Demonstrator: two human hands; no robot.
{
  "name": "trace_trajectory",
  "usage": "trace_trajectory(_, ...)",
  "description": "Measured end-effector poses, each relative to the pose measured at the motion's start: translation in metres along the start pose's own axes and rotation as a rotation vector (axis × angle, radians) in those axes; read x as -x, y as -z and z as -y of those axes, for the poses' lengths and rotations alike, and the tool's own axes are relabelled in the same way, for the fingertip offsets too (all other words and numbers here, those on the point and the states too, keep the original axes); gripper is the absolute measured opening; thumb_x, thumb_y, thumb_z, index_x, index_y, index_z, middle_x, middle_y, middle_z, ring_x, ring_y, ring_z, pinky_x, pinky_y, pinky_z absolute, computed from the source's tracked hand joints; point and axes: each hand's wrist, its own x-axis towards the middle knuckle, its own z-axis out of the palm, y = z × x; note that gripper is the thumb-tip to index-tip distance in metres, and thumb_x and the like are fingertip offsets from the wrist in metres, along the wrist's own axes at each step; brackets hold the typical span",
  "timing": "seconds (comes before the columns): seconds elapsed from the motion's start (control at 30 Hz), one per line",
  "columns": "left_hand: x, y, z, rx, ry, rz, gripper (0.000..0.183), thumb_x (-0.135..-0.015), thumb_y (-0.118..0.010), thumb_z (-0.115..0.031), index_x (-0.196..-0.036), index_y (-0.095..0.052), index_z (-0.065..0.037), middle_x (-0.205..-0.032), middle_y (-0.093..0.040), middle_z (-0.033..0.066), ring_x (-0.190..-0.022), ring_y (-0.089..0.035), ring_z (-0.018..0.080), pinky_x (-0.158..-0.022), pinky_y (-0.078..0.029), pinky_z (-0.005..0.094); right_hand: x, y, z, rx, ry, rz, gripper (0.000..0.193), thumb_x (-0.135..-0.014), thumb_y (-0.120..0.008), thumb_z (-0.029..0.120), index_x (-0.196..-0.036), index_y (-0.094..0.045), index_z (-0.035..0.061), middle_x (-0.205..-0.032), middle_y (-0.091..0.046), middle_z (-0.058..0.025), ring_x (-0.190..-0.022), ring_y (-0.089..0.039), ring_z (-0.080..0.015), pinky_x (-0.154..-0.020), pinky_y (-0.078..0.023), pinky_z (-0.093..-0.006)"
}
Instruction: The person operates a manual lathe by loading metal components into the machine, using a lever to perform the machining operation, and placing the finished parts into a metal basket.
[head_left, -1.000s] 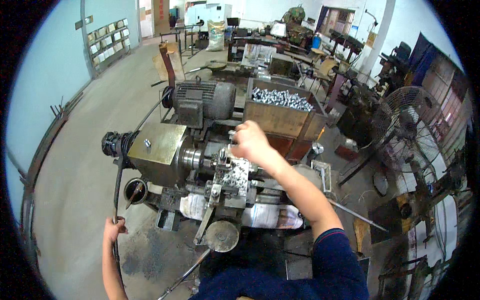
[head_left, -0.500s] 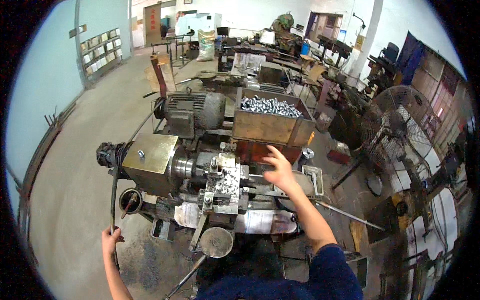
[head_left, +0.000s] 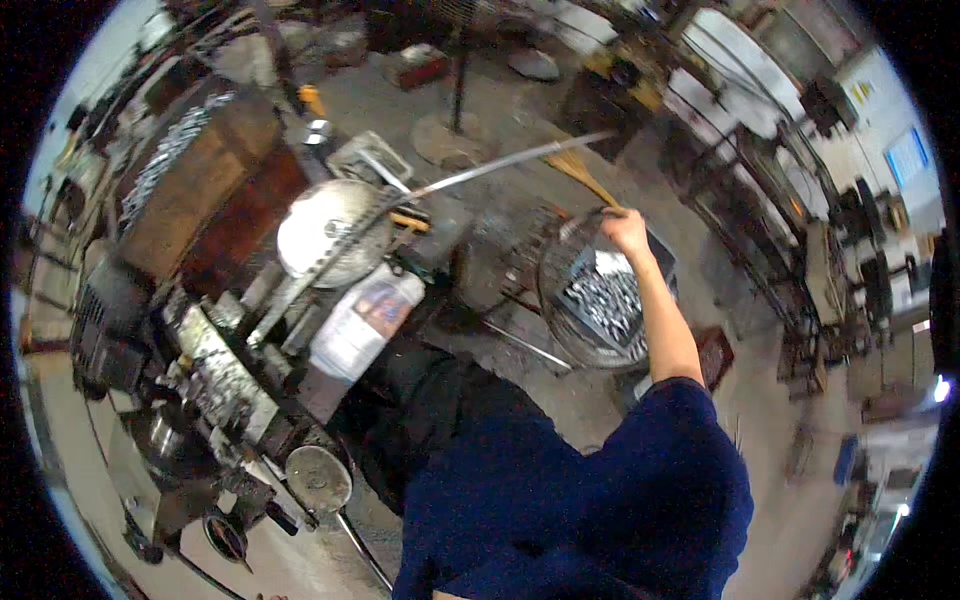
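Observation:
My right hand (head_left: 627, 232) reaches out over a square tray (head_left: 574, 268) of small shiny metal parts (head_left: 606, 304). This tray stands on a round wire-framed stand (head_left: 546, 300). A pale yellow-brown wooden piece (head_left: 583, 180) runs up to my fingertips; whether I touch it is unclear. The fingers look bent but are smeared by motion. A white patch, perhaps paper or cloth (head_left: 609, 263), lies on the parts below my hand. Only a trace of my left hand (head_left: 271, 597) shows at the bottom edge, its fingers mostly cut off.
A lathe (head_left: 225, 375) with a round handwheel or disc (head_left: 319, 478) fills the left side. Behind it sits a rusty box (head_left: 205, 185) of metal parts. A long metal rod (head_left: 510, 163) juts across the middle. A round pale disc (head_left: 318, 232) and white sack (head_left: 366, 322) lie beside the lathe.
The view has swung to the right, away from the lathe. My right hand has left the lathe for the tray of parts; my left hand is almost out of the picture.

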Motion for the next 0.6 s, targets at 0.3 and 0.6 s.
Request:
trace_trajectory(0.3,-0.051,-0.041,0.028,0.041,0.011,0.020,0.044,-0.083,-0.061,-0.028,-0.114,-0.050,0.001,-0.097,-0.054,0.0153,-0.084,-0.054,0.0240,-0.072,-0.046,0.0346,0.047,0.027,-0.203,0.560,-0.396,0.182,0.016,-0.062,-0.060,0.013,-0.067,-0.057,-0.0017,-0.076,-0.064,-0.0147,-0.062,-0.062,-0.0193,-0.052,-0.048,-0.0267)
trace_trajectory(0.6,-0.053,-0.025,0.032,0.056,-0.017,-0.037,0.040,-0.081,-0.064,-0.028,-0.108,-0.052,-0.001,-0.085,-0.053,0.0106,-0.072,-0.052,0.0197,-0.064,-0.045,0.0318,0.045,0.027,-0.107,0.634,-0.531,0.461,0.037,-0.068,-0.058,0.021,-0.095,-0.061,-0.0040,-0.099,-0.061,-0.0231,-0.093,-0.061,-0.0312,-0.080,-0.049,-0.0367)
